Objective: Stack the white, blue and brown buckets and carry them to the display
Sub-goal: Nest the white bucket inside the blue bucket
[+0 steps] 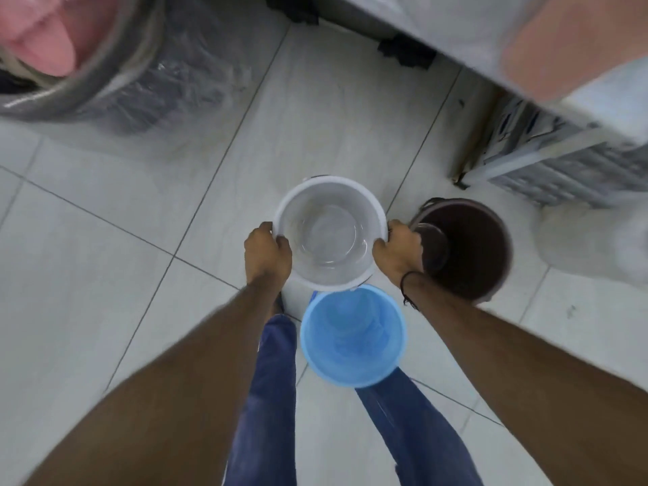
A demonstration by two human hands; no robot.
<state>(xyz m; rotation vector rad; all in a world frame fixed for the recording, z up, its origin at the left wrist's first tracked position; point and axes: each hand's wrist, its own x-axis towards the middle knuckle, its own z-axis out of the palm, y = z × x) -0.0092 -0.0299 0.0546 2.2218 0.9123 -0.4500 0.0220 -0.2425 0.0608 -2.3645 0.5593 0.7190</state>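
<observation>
A white bucket (329, 236) sits in the middle of the head view, open side up and empty. My left hand (268, 252) grips its left rim and my right hand (398, 252) grips its right rim. A blue bucket (352, 336) stands just below it, between my legs, its rim touching or slightly overlapping the white one. A brown bucket (466, 247) stands on the floor to the right, right behind my right hand; a smaller round shape shows inside it.
The floor is pale tile (140, 275). A large plastic-wrapped drum (147, 64) stands at the upper left with pink items inside. A white shelf unit (508, 47) and wrapped stock (568, 159) fill the upper right. My jeans-clad legs (270, 398) are below.
</observation>
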